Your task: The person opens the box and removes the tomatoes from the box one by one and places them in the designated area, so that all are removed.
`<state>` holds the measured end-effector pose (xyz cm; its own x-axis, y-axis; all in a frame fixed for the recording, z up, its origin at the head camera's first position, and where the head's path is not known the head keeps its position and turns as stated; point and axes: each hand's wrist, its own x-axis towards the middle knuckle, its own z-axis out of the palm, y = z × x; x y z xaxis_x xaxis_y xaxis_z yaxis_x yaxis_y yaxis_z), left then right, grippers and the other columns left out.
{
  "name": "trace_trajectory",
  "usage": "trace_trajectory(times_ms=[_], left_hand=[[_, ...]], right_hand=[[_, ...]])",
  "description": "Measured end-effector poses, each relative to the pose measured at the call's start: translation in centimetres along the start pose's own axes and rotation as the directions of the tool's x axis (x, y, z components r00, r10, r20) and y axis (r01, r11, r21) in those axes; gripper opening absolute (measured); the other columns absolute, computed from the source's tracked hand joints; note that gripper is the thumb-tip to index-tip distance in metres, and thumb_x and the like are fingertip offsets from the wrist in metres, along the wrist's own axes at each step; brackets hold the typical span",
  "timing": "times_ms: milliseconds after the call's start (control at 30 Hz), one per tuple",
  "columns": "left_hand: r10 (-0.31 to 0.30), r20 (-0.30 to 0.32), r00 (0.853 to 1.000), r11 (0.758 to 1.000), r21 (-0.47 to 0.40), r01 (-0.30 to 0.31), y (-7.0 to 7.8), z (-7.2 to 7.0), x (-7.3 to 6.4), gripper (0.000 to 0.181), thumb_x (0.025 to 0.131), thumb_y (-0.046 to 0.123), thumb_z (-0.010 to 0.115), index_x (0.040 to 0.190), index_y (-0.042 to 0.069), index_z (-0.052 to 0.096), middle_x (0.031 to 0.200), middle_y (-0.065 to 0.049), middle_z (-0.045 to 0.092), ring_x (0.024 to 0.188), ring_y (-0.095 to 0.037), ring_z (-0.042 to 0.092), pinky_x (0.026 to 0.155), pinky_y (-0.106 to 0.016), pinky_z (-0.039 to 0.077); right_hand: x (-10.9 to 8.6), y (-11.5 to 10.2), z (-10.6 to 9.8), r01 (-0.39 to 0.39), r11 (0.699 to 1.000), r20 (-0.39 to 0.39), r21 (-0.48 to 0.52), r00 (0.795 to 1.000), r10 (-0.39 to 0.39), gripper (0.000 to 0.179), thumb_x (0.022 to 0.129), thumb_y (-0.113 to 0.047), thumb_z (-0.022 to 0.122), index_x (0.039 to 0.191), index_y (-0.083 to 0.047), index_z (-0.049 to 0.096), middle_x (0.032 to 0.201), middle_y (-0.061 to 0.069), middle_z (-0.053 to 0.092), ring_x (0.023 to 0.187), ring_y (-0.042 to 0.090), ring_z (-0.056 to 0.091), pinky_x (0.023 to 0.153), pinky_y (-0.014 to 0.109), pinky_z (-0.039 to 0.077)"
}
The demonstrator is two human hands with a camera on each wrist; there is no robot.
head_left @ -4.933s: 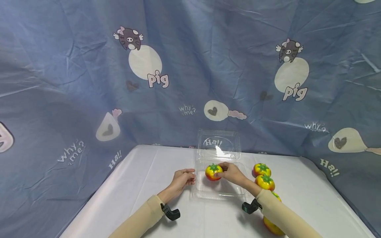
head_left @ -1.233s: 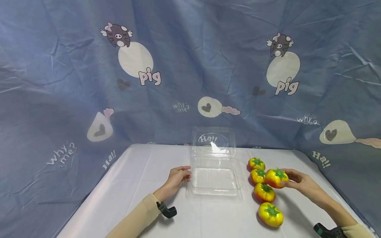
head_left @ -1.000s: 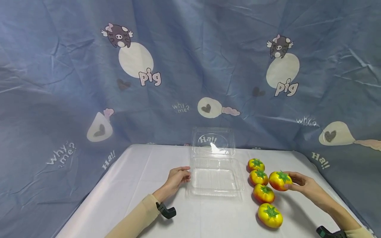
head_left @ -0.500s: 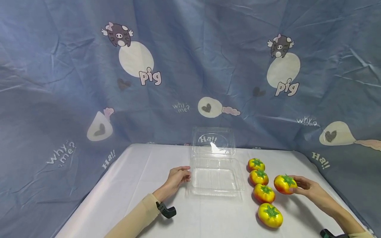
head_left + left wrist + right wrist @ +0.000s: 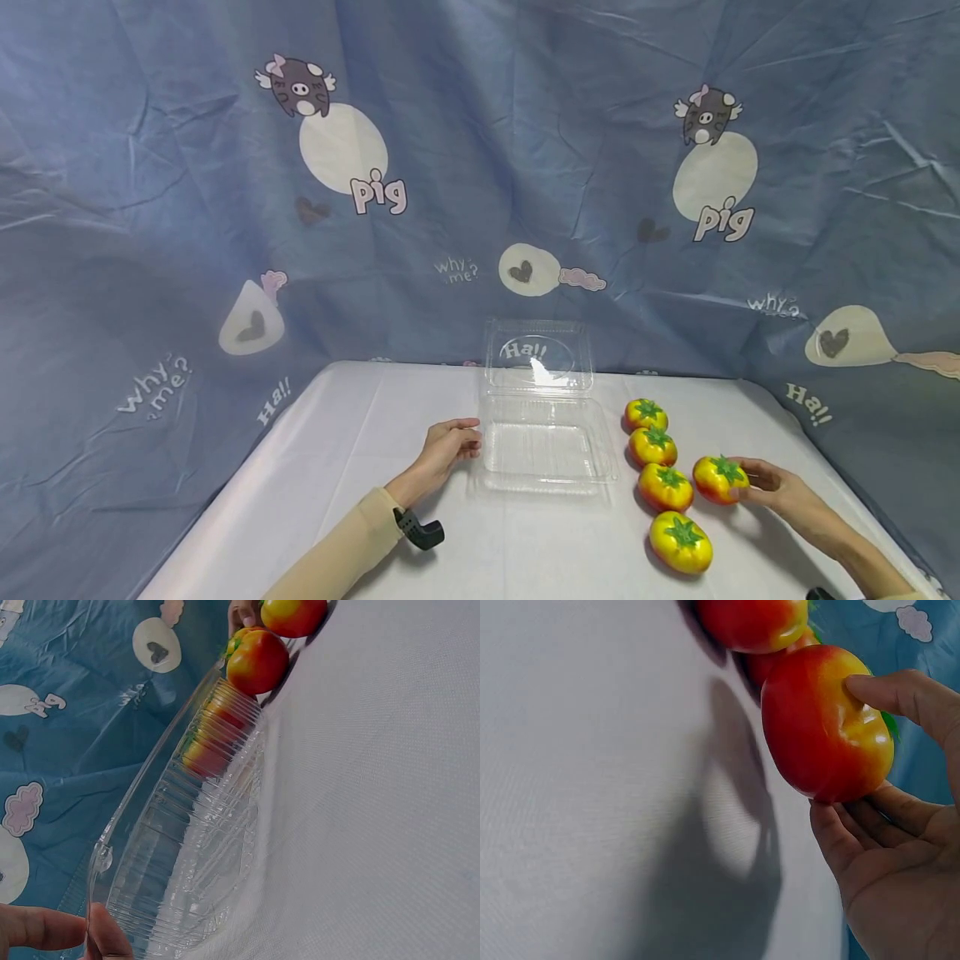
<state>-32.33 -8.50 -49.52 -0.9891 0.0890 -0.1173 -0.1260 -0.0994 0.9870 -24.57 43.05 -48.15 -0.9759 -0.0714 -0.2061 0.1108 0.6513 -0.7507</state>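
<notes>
In the head view, my left hand [image 5: 444, 450] is at the left edge of a clear plastic clamshell box [image 5: 551, 483]. The left wrist view shows thumb and finger pinching the box's rim [image 5: 112, 832]. The lid [image 5: 538, 357] stands raised at the back. On the right side of the table, my right hand [image 5: 787, 500] holds a yellow-red toy tomato [image 5: 712, 483] with a green leafy top. Its thumb presses one side and its fingertips support the other, as the right wrist view shows the tomato [image 5: 817, 727] close over the table.
Several similar tomatoes [image 5: 681, 542] lie in a line between the box and my right hand. A white cloth covers the table [image 5: 420, 400]. Behind it hangs a blue curtain [image 5: 450, 125] with printed pigs.
About five seconds ago the right hand held a tomato over the box; later it is right of the line. In the last second the tomato has moved down and slightly right. Left hand stays put.
</notes>
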Motion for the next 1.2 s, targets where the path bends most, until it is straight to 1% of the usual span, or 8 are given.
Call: trace_trajectory(times_ms=[133, 300, 467, 533, 633, 867, 1067, 1200], left_hand=[[-0.006, 0.018, 1.000, 1.000, -0.003, 0.006, 0.6, 0.0, -0.4, 0.045, 0.085, -0.001, 0.059, 0.126, -0.016, 0.050, 0.085, -0.008, 0.059, 0.072, -0.013, 0.059, 0.067, -0.024, 0.055], [-0.007, 0.027, 1.000, 1.000, 0.005, 0.007, 2.0, 0.3, -1.9, 0.043, 0.085, -0.002, 0.057, 0.125, -0.017, 0.051, 0.085, -0.009, 0.060, 0.073, -0.014, 0.060, 0.069, -0.026, 0.055], [0.018, 0.031, 0.999, 1.000, 0.010, -0.018, 2.4, 0.5, -2.6, 0.042, 0.085, -0.002, 0.057, 0.123, -0.017, 0.051, 0.087, -0.012, 0.062, 0.073, -0.014, 0.060, 0.069, -0.026, 0.055], [0.017, 0.036, 0.999, 1.000, 0.013, -0.018, 2.4, 0.4, -2.5, 0.043, 0.085, -0.001, 0.057, 0.124, -0.017, 0.051, 0.088, -0.013, 0.062, 0.074, -0.015, 0.060, 0.070, -0.027, 0.055], [-0.010, 0.037, 0.999, 1.000, 0.020, 0.010, 2.4, 0.3, -2.0, 0.044, 0.086, 0.000, 0.058, 0.126, -0.016, 0.051, 0.089, -0.012, 0.062, 0.076, -0.015, 0.061, 0.072, -0.028, 0.055], [-0.025, 0.017, 1.000, 1.000, 0.013, 0.024, 0.4, -0.1, 0.0, 0.044, 0.085, 0.001, 0.059, 0.127, -0.014, 0.052, 0.085, -0.008, 0.060, 0.073, -0.013, 0.060, 0.067, -0.024, 0.055], [-0.015, -0.017, 1.000, 1.000, 0.010, 0.015, 0.0, 0.1, 0.4, 0.044, 0.084, 0.001, 0.061, 0.125, -0.012, 0.054, 0.081, -0.005, 0.060, 0.070, -0.011, 0.060, 0.063, -0.021, 0.054], [-0.007, -0.023, 1.000, 1.000, 0.009, 0.008, -0.1, 0.1, 0.4, 0.043, 0.083, 0.000, 0.060, 0.123, -0.013, 0.055, 0.080, -0.005, 0.060, 0.069, -0.011, 0.060, 0.062, -0.021, 0.054]], right_hand=[[0.1, 0.4, 0.2, -0.005, 1.000, 0.012, 0.006, 1.000, 0.005, 0.073, 0.091, -0.038, 0.063, 0.142, 0.006, 0.036, 0.145, 0.031, 0.038, 0.130, 0.043, 0.041, 0.098, 0.060, 0.041], [0.1, 0.8, 0.4, -0.013, 1.000, 0.014, 0.008, 1.000, 0.013, 0.072, 0.091, -0.037, 0.063, 0.142, 0.007, 0.036, 0.144, 0.031, 0.038, 0.128, 0.042, 0.043, 0.098, 0.062, 0.039], [0.3, 1.1, 0.7, -0.011, 1.000, 0.039, 0.023, 0.999, 0.010, 0.071, 0.092, -0.034, 0.061, 0.142, 0.008, 0.034, 0.143, 0.031, 0.038, 0.128, 0.043, 0.043, 0.098, 0.061, 0.040], [0.4, 1.2, 0.8, -0.011, 1.000, 0.039, 0.016, 0.999, 0.010, 0.071, 0.093, -0.035, 0.060, 0.142, 0.008, 0.034, 0.144, 0.032, 0.038, 0.129, 0.045, 0.041, 0.098, 0.061, 0.040], [0.4, 1.1, 0.8, -0.007, 1.000, 0.039, 0.011, 0.999, 0.006, 0.072, 0.093, -0.036, 0.060, 0.142, 0.009, 0.033, 0.144, 0.032, 0.037, 0.130, 0.048, 0.039, 0.099, 0.063, 0.039], [0.2, 0.5, 1.0, -0.026, 0.999, 0.044, 0.038, 0.999, 0.025, 0.075, 0.091, -0.035, 0.062, 0.142, 0.010, 0.032, 0.144, 0.033, 0.036, 0.129, 0.046, 0.040, 0.099, 0.064, 0.038], [0.0, 0.4, 0.9, -0.020, 0.999, 0.067, 0.037, 0.998, 0.017, 0.075, 0.091, -0.036, 0.061, 0.143, 0.010, 0.031, 0.144, 0.033, 0.037, 0.130, 0.047, 0.039, 0.098, 0.065, 0.038], [-0.1, 0.4, 1.0, -0.028, 0.999, 0.083, 0.039, 0.996, 0.024, 0.074, 0.092, -0.036, 0.060, 0.143, 0.009, 0.032, 0.143, 0.032, 0.038, 0.131, 0.048, 0.038, 0.098, 0.066, 0.037]])
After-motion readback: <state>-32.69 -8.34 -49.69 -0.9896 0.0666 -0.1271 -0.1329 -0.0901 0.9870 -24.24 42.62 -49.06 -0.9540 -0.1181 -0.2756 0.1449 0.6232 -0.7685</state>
